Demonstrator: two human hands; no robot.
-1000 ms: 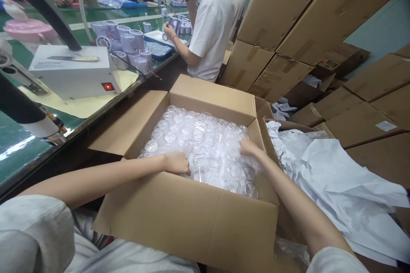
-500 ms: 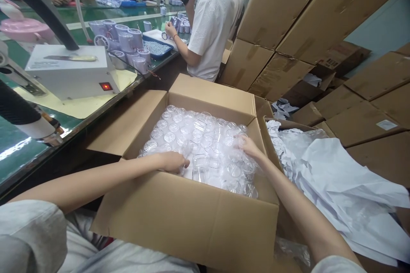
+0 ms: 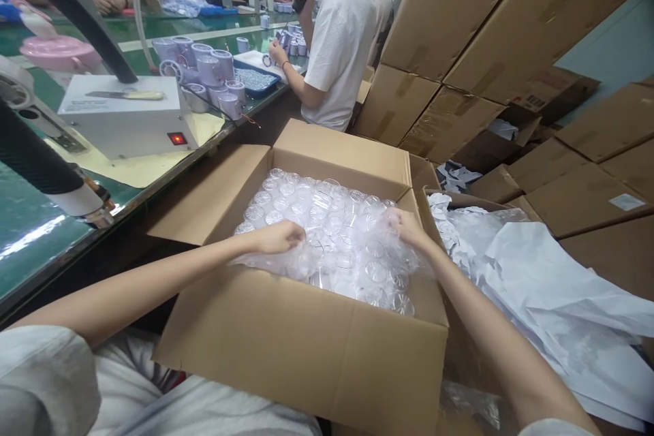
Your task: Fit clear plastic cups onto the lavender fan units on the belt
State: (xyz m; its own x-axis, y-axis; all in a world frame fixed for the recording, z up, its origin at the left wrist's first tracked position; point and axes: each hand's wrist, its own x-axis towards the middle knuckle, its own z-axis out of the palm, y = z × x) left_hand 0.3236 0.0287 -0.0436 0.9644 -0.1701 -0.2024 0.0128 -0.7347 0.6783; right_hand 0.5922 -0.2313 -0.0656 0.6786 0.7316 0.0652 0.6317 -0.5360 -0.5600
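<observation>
An open cardboard box (image 3: pixel 306 347) stands in front of me, its flaps spread outward. Rows of clear round plastic pieces (image 3: pixel 327 218) fill it. Thin clear plastic film (image 3: pixel 291 260) lies over the near left part of them and over the box edge. My left hand (image 3: pixel 282 236) is closed on this film above the box's left side. At the right side, my right hand (image 3: pixel 407 226) pinches another part of the film, which hangs below the fingers over the pieces.
At the left, a green table (image 3: pixel 30 218) bears a white device (image 3: pixel 127 116) and several lilac cylinders (image 3: pixel 207 71). A person (image 3: pixel 340 34) stands beyond the box. A carton with crumpled white paper (image 3: pixel 541 272) and stacked cartons (image 3: pixel 490 20) are at the right.
My left hand has risen and moved slightly right, lifting film over the near left edge. My right hand has drawn up film on its side. The view has shifted slightly.
</observation>
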